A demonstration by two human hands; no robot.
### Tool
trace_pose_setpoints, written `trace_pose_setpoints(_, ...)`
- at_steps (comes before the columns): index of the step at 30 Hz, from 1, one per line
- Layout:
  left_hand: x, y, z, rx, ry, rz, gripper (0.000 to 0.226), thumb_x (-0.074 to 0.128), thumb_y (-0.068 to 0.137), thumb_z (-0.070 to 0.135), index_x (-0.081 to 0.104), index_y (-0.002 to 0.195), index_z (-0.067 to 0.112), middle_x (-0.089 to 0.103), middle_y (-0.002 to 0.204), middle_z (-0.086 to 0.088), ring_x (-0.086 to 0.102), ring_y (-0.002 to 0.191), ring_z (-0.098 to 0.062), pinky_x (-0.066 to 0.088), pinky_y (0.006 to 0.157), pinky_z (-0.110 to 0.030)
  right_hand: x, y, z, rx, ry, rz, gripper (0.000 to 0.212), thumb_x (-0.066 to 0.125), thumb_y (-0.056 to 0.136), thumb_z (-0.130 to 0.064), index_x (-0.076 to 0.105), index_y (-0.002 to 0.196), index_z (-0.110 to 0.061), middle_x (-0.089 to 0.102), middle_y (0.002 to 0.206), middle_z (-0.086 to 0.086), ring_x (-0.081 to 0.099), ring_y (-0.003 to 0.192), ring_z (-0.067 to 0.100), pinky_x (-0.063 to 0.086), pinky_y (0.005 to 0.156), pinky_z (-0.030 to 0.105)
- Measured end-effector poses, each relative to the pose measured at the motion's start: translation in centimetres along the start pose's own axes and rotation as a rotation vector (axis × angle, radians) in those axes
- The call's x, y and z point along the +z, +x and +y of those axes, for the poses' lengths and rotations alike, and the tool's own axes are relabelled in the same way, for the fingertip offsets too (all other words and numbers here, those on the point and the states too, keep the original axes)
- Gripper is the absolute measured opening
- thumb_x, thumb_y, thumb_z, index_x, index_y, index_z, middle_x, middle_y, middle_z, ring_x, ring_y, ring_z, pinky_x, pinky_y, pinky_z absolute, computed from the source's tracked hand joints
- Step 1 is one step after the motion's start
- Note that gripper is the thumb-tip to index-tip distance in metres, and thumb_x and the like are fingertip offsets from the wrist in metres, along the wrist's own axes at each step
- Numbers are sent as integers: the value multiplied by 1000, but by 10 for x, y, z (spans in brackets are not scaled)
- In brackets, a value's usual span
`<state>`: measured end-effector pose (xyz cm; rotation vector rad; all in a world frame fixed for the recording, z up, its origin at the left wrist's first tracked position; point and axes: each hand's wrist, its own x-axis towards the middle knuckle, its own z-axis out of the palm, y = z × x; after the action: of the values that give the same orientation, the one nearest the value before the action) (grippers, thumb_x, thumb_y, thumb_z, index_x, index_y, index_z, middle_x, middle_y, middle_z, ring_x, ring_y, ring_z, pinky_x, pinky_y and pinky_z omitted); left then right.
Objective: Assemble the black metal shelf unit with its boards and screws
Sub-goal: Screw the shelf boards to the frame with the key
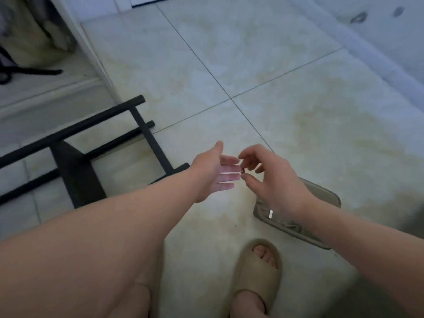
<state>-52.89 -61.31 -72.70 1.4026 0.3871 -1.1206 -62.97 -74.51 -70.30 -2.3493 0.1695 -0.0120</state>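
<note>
While the left hand (215, 172) lay flat and released at frame centre, the right hand (271, 180) pinched a small dark part (243, 171) beside it.

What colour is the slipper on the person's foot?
Plain beige, a sandy tan with no pattern: the slipper shows best in the head view, the only one.

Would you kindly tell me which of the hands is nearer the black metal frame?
Left. The left hand reaches just right of the black metal frame, its forearm crossing one bar's end; the right hand is farther right, pinching a small dark part.
</note>
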Motion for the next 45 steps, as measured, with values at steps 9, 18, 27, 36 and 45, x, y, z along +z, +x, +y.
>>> trace_pose_setpoints(9, -113, -26, 29, -97, -143, 16, 56, 36, 106, 46, 69, 96, 2, 68, 86, -11, 63, 55, -18, 49, 51, -24, 64, 58, -90, -193, 34, -90, 27, 65, 89, -3, 59, 108, -22, 63, 102, -14, 58, 98, 5, 45, 82, 18)
trace_pose_setpoints(18, -185, 25, 0, 2, 257, 429, 24, 56, 95, 27, 65, 80, 11, 50, 66, -2, 39, 53, -17, 30, 49, -22, 127, 114, -47, 16, -283, -367, 37, 59, 99, -30, 52, 135, -22, 57, 131, -6, 51, 121, 16, 42, 99, 32)
trace_pose_setpoints(27, -175, 72, -21, 281, 645, 381, 46, 52, 97, 53, 48, 69, 17, 45, 58, 3, 43, 55, -18, 32, 54, -32, 145, 138, -13, 16, -437, -613, 35, 68, 90, -50, 70, 107, -19, 66, 93, 1, 58, 89, 21, 49, 79, 37)
trace_pose_setpoints(36, -160, 80, -43, 289, 678, 207, 44, 58, 97, 47, 47, 70, 15, 48, 62, 1, 43, 54, -17, 32, 54, -31, 141, 86, 17, -64, -426, -544, 39, 58, 96, -53, 65, 115, -20, 49, 93, -10, 47, 81, 14, 32, 70, 27)
trace_pose_setpoints(45, -160, 73, -41, 182, 530, 119, 45, 51, 100, 48, 60, 83, 8, 46, 67, -5, 37, 54, -18, 32, 52, -28, 132, 86, 22, -222, -504, -482, 70, 57, 82, -71, 52, 129, -19, 60, 111, -4, 60, 101, 24, 46, 74, 35)
